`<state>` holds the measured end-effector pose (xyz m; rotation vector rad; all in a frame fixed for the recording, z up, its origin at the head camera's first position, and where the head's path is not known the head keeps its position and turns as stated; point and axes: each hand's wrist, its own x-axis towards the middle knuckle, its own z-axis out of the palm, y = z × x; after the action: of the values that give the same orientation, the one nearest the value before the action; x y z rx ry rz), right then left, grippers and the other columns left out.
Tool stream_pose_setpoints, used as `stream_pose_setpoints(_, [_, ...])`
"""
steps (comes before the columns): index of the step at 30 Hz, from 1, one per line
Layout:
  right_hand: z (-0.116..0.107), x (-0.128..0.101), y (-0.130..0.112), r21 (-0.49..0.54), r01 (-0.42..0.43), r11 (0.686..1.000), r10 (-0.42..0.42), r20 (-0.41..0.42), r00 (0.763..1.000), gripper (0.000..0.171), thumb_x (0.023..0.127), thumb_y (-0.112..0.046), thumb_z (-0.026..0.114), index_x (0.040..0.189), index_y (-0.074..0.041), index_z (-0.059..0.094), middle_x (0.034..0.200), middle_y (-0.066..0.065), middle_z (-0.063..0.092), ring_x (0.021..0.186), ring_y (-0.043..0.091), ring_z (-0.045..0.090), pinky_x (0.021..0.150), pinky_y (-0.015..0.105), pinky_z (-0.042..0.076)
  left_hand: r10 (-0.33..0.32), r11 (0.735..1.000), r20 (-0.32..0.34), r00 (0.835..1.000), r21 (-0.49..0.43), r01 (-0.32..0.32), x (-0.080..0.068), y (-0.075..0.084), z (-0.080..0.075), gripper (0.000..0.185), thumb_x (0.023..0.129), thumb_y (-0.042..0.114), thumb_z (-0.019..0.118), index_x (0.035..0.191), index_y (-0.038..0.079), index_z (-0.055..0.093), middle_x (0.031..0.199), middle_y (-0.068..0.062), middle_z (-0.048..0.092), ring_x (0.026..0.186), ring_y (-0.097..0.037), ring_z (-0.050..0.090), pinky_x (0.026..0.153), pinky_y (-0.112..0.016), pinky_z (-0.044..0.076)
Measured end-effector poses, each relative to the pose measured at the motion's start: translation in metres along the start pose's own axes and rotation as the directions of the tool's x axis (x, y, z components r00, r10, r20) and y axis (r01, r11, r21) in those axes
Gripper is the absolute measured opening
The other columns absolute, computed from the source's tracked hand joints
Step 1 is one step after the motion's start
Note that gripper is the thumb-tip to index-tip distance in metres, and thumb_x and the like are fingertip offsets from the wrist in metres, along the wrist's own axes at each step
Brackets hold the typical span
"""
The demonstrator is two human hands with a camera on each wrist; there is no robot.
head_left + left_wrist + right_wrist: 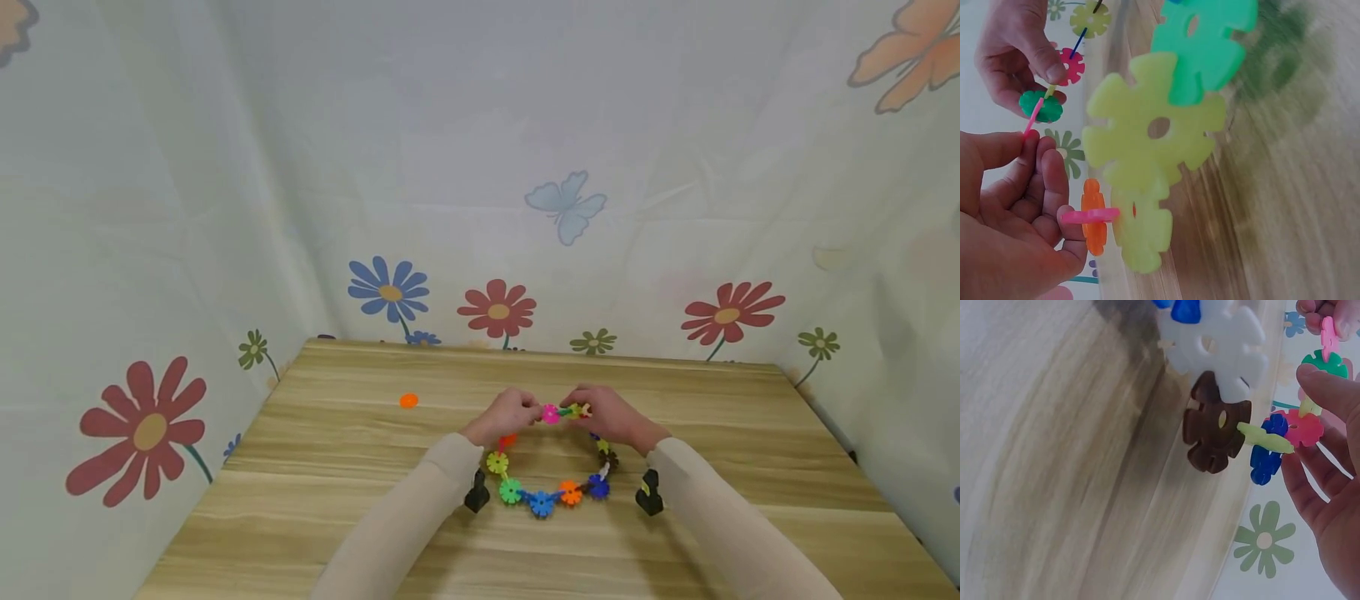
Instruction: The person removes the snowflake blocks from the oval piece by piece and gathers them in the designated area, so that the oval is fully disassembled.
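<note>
A chain of colourful snowflake-shaped plastic discs curves in a ring between my hands, with a blue disc (542,503) at its near side. My left hand (516,411) pinches a pink disc (551,414) edge-on between thumb and fingers. That pink disc slots into a green disc (1327,362), which joins a small yellow disc (1310,406). My right hand (607,414) holds the chain there, its thumb over the green and yellow discs and fingers behind a pinkish-red disc (1304,429). Near my left little finger hangs an orange disc (1094,219) crossed by another pink disc (1088,216).
A single orange disc (408,401) lies apart on the wooden table (337,467), left of my hands. Behind the table hangs a pale curtain (450,167) printed with flowers and butterflies. Black wrist cameras sit by both sleeves.
</note>
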<state>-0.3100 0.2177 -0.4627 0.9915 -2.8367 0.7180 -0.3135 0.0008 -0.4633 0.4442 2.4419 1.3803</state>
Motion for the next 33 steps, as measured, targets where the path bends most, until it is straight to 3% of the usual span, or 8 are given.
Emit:
stream_pose_setpoints(8, [-0.002, -0.001, 0.002, 0.020, -0.029, 0.999, 0.028, 0.039, 0.999, 0.031, 0.082, -0.009, 0.073, 0.112, -0.004, 0.066, 0.096, 0.000, 0.062, 0.081, 0.015, 0.058, 0.069, 0.029, 0.050, 0.008, 1.000, 0.004, 1.000, 0.013, -0.008, -0.001, 0.000, -0.002, 0.022, 0.095, 0.018, 0.055, 0.089, -0.001, 0.066, 0.090, -0.012, 0.064, 0.073, -0.017, 0.050, 0.066, -0.027, 0.044])
stream_pose_setpoints(16, [0.000, -0.002, 0.003, 0.005, 0.015, 1.000, -0.015, 0.014, 1.000, 0.028, 0.082, -0.009, 0.074, 0.110, -0.007, 0.068, 0.093, -0.002, 0.061, 0.077, 0.011, 0.057, 0.066, 0.026, 0.049, 0.002, 1.000, -0.037, 0.999, -0.019, -0.002, -0.001, 0.005, 0.004, 0.017, 0.092, 0.025, 0.063, 0.086, 0.009, 0.066, 0.084, -0.003, 0.064, 0.076, -0.023, 0.054, 0.062, -0.027, 0.041])
stream_pose_setpoints(24, [0.002, -0.001, 0.003, -0.031, 0.059, 0.998, -0.059, -0.004, 0.998, 0.027, 0.082, -0.011, 0.075, 0.108, -0.009, 0.069, 0.094, -0.001, 0.062, 0.076, 0.012, 0.057, 0.065, 0.026, 0.048, -0.009, 0.984, -0.051, 0.999, -0.176, -0.001, 0.003, 0.002, 0.009, 0.011, 0.090, 0.017, 0.067, 0.090, 0.007, 0.065, 0.082, -0.003, 0.066, 0.088, -0.035, 0.060, 0.073, -0.041, 0.047])
stream_pose_setpoints(33, [0.000, 0.001, 0.001, -0.029, 0.029, 0.999, -0.029, 0.004, 1.000, 0.028, 0.082, -0.013, 0.074, 0.109, -0.008, 0.068, 0.096, 0.000, 0.063, 0.078, 0.012, 0.057, 0.067, 0.027, 0.048, -0.063, 0.987, -0.108, 0.992, -0.153, 0.046, 0.000, 0.014, 0.008, 0.010, 0.088, 0.012, 0.067, 0.086, 0.003, 0.063, 0.080, -0.004, 0.063, 0.067, -0.019, 0.049, 0.057, -0.026, 0.038])
